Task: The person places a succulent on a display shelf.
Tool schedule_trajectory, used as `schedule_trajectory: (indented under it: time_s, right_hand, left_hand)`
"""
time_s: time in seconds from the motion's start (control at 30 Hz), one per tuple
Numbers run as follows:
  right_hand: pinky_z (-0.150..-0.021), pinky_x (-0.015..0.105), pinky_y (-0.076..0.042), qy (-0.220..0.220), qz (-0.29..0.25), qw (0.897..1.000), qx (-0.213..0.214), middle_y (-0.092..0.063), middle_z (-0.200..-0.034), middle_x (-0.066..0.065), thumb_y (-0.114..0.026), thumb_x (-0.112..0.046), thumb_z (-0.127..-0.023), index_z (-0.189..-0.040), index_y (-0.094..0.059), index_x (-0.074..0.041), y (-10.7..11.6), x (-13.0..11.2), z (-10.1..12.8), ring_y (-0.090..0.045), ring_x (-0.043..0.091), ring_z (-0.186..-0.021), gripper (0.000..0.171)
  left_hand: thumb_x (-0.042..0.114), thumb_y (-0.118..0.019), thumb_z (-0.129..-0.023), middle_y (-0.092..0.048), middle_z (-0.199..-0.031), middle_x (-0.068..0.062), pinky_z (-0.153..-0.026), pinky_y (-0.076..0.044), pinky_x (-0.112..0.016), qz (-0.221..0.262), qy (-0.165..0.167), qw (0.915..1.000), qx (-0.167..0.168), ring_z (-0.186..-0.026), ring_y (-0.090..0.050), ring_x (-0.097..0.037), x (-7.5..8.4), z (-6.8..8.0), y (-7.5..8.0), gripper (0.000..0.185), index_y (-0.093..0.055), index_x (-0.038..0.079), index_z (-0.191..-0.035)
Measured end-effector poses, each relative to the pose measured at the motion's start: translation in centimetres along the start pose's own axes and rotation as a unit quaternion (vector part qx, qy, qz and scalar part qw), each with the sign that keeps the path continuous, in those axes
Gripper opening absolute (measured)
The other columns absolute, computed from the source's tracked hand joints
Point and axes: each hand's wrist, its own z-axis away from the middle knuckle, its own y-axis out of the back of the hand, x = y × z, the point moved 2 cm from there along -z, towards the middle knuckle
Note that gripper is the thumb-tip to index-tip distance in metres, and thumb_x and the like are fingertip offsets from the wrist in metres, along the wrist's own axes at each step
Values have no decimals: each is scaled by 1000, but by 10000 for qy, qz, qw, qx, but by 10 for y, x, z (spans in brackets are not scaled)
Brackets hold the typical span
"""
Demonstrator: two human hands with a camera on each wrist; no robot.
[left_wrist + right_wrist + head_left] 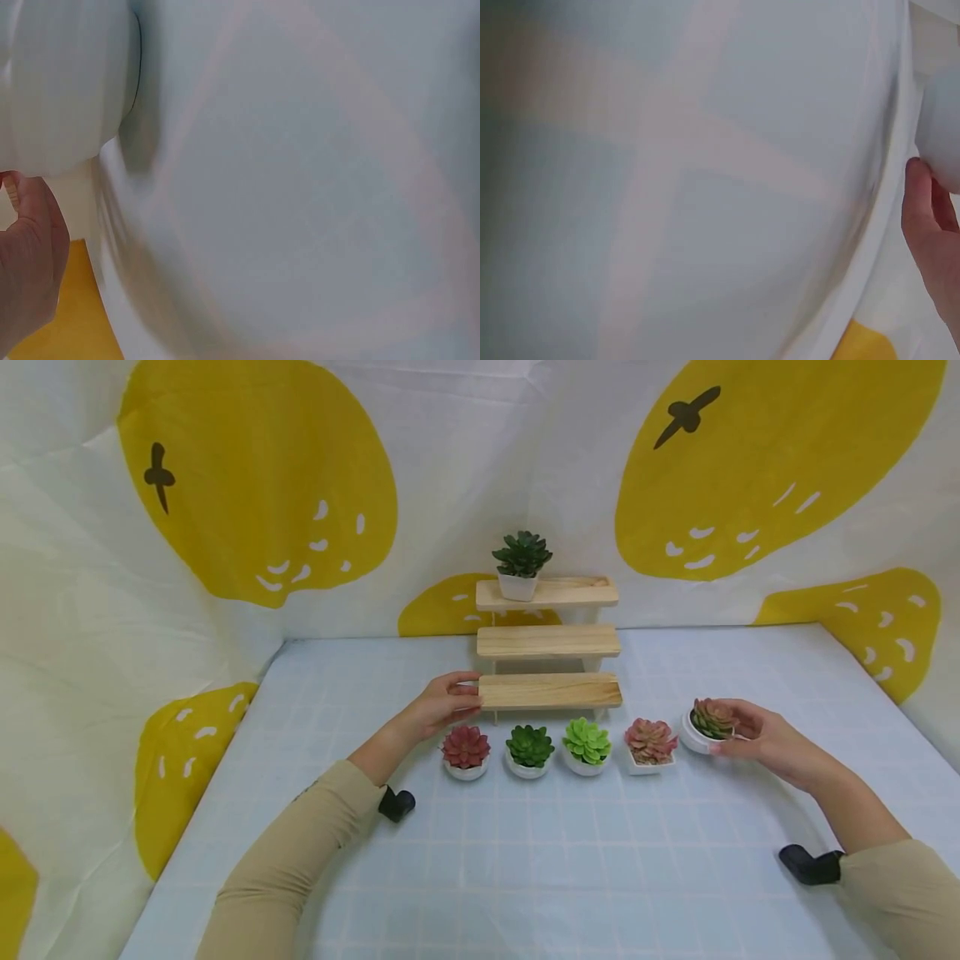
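Succulent pot (705,724), right of wooden stepped shelf (548,639): right hand (761,742) cups white rim. Likely light, rigid, smooth; grip pot body, not leaves. Left hand (444,702) grips bottom shelf's left end.

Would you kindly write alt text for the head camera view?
A person's right hand grips a potted succulent at the right end of a row of five on a checked table, while the left hand holds the lowest step of a three-tier wooden stand.

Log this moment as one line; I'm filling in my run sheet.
left hand: holds bottom shelf end | right hand: grips rightmost succulent pot | four pots in row | one pot on top shelf
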Motion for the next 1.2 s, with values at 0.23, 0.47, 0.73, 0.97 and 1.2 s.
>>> schedule_trajectory:
  time_s: [0.23,0.47,0.73,0.97,1.2]
  right_hand:
    - [-78,9,-43,-316,-215,9991,159,-38,-125,-10,-65,-20,-88,-133,-38,-16,2,-5,-3,-39,5,-104,53]
    - [-78,9,-45,-247,-771,9963,293,-38,-120,-16,-62,-12,-90,-130,-39,-26,6,-11,-4,-39,3,-101,49]
    - [-78,9,-46,-307,-1010,9937,379,-35,-121,-15,-59,-13,-92,-135,-33,-27,11,-21,-7,-37,4,-103,52]
    - [-80,8,-44,-313,-1054,9926,507,-36,-122,-14,-59,-16,-92,-139,-31,-23,17,-38,-13,-35,7,-106,55]
    - [-78,8,-45,-125,-1496,9868,611,-40,-119,-13,-59,-10,-91,-131,-40,-29,26,-52,-15,-39,5,-103,48]
  left_hand:
    - [-7,-53,-90,-51,-112,-14,-90,-49,-35,-48,-18,10000,2,-82,-58,-13,0,0,1,50,-40,1,-138]
    - [-7,-53,-90,-51,-106,-11,-90,-48,-35,-19,-21,10000,2,-82,-58,-14,-1,-1,1,50,-40,1,-137]
    - [-8,-53,-90,-51,-108,-12,-91,-49,-35,33,-16,10000,-23,-82,-59,-14,0,-1,1,50,-40,1,-138]
    - [-7,-53,-90,-51,-109,-12,-90,-49,-34,28,-21,10000,22,-82,-58,-13,1,1,2,50,-40,1,-138]
    - [-5,-54,-90,-53,-108,-11,-87,-51,-32,12,30,10000,7,-82,-59,-13,-1,-2,2,50,-40,2,-138]
